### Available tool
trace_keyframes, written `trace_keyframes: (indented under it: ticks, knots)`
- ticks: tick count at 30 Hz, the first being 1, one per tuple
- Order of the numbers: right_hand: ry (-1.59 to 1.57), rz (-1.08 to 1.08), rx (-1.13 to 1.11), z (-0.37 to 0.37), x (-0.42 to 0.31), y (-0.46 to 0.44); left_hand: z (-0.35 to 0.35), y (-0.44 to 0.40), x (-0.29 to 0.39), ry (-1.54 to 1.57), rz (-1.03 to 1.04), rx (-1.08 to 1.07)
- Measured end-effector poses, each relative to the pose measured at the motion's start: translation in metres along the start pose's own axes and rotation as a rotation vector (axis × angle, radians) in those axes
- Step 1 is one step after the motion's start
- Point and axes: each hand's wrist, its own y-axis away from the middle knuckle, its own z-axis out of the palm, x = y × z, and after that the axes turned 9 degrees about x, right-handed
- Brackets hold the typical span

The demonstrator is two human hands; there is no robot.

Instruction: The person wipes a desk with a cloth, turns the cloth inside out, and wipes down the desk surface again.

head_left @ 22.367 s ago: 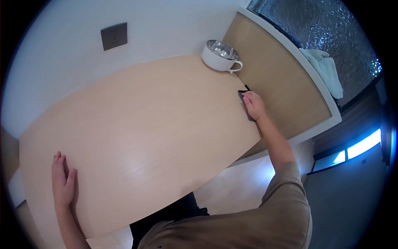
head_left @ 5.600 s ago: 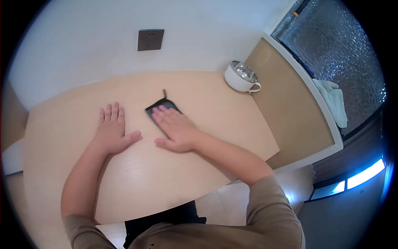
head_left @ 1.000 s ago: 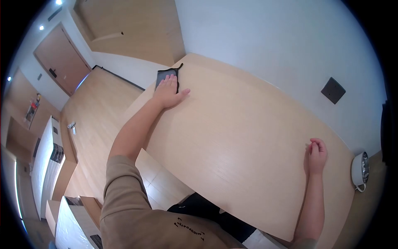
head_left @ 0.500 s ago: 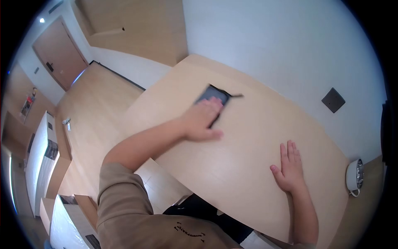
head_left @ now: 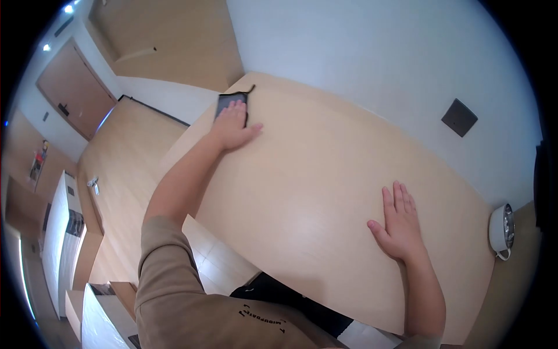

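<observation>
Left grip [head_left: 233,129] uncurled, laid flat over the grey pad [head_left: 223,105], near the far left corner of the tabletop [head_left: 302,168]! Right grip [head_left: 398,224] flattened too, palm down; beyond it, a white cup [head_left: 497,231] at the far right corner.

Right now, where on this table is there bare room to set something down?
The widest bare patch of table lies between left hand and right hand, back to the wall. A smaller one lies between right hand and cup. Crowded: the left end, where the left hand partly covers the cloth.
</observation>
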Motion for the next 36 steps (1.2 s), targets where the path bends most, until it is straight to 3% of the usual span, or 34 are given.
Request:
trace_keyframes:
  ticks: [6, 10, 13, 14, 17, 19, 20, 24, 28, 31, 32, 33, 35, 36]
  knots:
    - [-0.028, 0.001, -0.007, 0.0, 0.004, 0.001, -0.008, 0.023, 0.14, 0.206, 0.526, -0.057]
    - [-0.056, -0.012, -0.012, 0.0, 0.009, 0.002, -0.002, 0.052, 0.194, 0.303, 0.782, 0.01]
    - [-0.066, -0.01, -0.019, 0.001, 0.011, 0.002, -0.001, 0.031, 0.177, 0.347, 0.644, -0.024]
    - [-0.068, -0.008, -0.023, 0.001, 0.012, 0.002, 0.001, 0.019, 0.159, 0.303, 0.48, -0.004]
    - [-0.066, -0.001, -0.034, -0.001, 0.011, 0.001, 0.016, -0.02, 0.053, 0.192, 0.024, 0.082]
    - [-0.06, 0.009, -0.037, 0.0, 0.009, 0.001, 0.02, -0.032, -0.029, 0.099, -0.174, 0.122]
    - [-0.057, 0.012, -0.038, 0.0, 0.008, 0.0, 0.007, -0.032, -0.053, 0.031, -0.265, 0.031]
    - [-0.014, 0.019, -0.036, 0.003, 0.005, -0.001, 0.014, -0.024, -0.081, -0.105, -0.367, 0.042]
    - [-0.001, 0.016, -0.032, 0.003, 0.004, -0.002, 0.016, -0.028, -0.06, -0.124, -0.339, 0.053]
    - [0.001, 0.015, -0.031, 0.0, 0.003, -0.002, 0.017, -0.028, -0.016, -0.079, -0.163, 0.044]
    - [0.002, 0.013, -0.03, 0.0, 0.003, -0.002, 0.016, -0.023, 0.011, -0.026, -0.077, 0.092]
    - [-0.001, 0.011, -0.025, 0.0, 0.002, -0.002, 0.002, -0.015, 0.044, 0.054, 0.005, 0.0]
    - [-0.003, 0.013, -0.012, 0.002, 0.004, -0.001, 0.013, 0.0, 0.095, 0.115, 0.325, 0.094]
    - [-0.006, 0.004, -0.013, 0.003, 0.006, -0.002, -0.001, 0.014, 0.129, 0.2, 0.42, 0.015]
